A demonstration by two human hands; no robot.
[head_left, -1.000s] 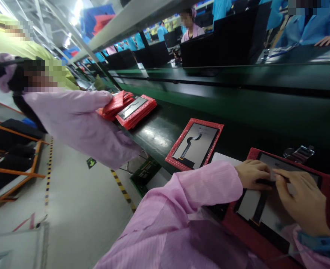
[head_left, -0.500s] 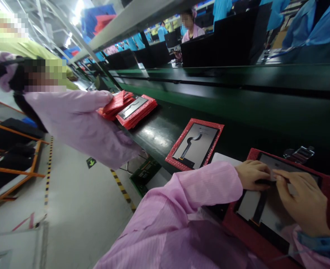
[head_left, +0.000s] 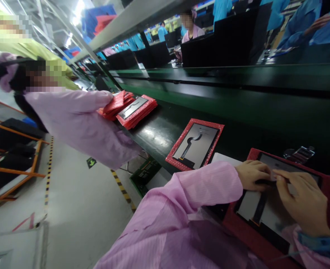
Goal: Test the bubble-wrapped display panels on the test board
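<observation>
A grey display panel (head_left: pixel 278 213) with a black border lies on a red bubble-wrap sheet (head_left: pixel 232 220) at the lower right. From its near edge a black flex cable (head_left: pixel 259 207) runs up to my fingers. My left hand (head_left: pixel 253 175) is closed on the cable's far part, fingers bent over it. Opposite, my right hand (head_left: pixel 306 200) has thumb and forefinger pinched together at the cable's end, close to the left fingertips. What exactly lies between the right fingertips is too small to make out.
Left of my arm lies another panel (head_left: pixel 201 140) on red bubble wrap, a white sheet (head_left: pixel 229 158) beside it. Small clear plastic pieces (head_left: pixel 301 154) sit behind my hands. A co-worker in pink (head_left: pixel 77 119) stands at a stack of red-wrapped panels (head_left: pixel 138 112).
My hands stay almost in place, with only a slight shift at the fingertips. Across the bench, a co-worker in blue has moved, and a hand now shows there.
</observation>
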